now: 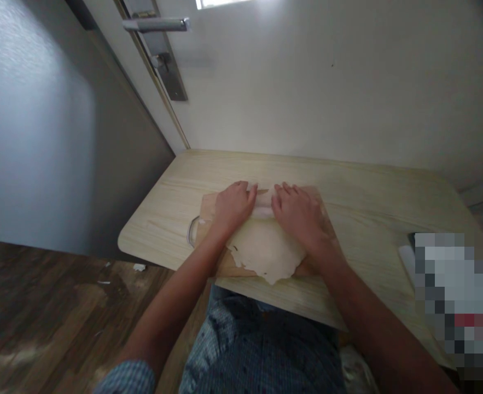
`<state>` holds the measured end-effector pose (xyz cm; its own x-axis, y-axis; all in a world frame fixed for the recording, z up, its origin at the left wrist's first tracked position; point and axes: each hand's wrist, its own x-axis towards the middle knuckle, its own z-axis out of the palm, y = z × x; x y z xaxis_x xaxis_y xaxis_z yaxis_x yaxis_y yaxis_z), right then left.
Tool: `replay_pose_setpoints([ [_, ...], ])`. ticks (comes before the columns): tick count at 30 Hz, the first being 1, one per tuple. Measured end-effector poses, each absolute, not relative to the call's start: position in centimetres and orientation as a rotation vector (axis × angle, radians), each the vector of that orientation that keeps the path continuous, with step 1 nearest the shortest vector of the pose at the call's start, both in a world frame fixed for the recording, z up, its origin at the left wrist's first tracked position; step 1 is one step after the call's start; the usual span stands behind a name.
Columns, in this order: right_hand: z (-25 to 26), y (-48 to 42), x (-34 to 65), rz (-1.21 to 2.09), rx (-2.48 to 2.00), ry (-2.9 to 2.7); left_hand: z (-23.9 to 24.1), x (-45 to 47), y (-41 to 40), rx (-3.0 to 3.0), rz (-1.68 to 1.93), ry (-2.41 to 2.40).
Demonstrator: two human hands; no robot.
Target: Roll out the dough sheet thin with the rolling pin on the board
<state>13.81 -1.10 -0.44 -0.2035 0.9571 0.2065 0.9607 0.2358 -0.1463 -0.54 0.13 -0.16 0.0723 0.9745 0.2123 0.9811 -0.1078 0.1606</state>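
A thin, pale cream sheet of dough (266, 249), soft-looking and ragged along its near border, is spread on a brown rectangular wooden board (233, 269), with one pointed lobe carried over the board's near edge. Toward the far side of the board, a pale cylindrical roll (263, 210) is lain across by both hands; whether a pin is wrapped inside it cannot be told. The left part of the roll is covered by the left hand (233, 207) and the right part by the right hand (299, 214), palms down and fingers bent over it; how firmly it is grasped, if at all, cannot be made out, since the fingertips are partly hidden. A curved metal handle (190, 231) is fitted to the board's left side. The board is supported by a pale, wood-grained tabletop (372, 219) with rounded corners, backed by a smooth off-white door (327, 104) bearing a brushed-metal lever (159, 24). At the right, an object (460, 295) is obscured by coarse pixels. Below left, dark brown wood-patterned flooring (60, 312) is dotted with small whitish scraps (139, 267).
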Motion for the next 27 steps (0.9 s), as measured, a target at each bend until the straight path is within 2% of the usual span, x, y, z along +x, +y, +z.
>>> replay_pose_setpoints([
  [8, 0.7, 3.0, 13.8, 0.067, -1.897, -2.266, 0.1, -0.3, 4.3, -2.285, -0.396, -2.102],
  [13, 0.4, 4.3, 13.8, 0.011, -1.877, -2.229, 0.1, -0.1, 5.6, -2.303, -0.34, -2.07],
  [21, 0.6, 3.5, 13.7, 0.059, -1.962, -2.234, 0.1, -0.1, 5.0, -2.311, -0.321, -2.128],
  [27, 0.8, 1.1, 13.5, -0.07, -1.892, -2.29, -0.2, -0.1, 2.9, -2.25, -0.333, -2.17],
])
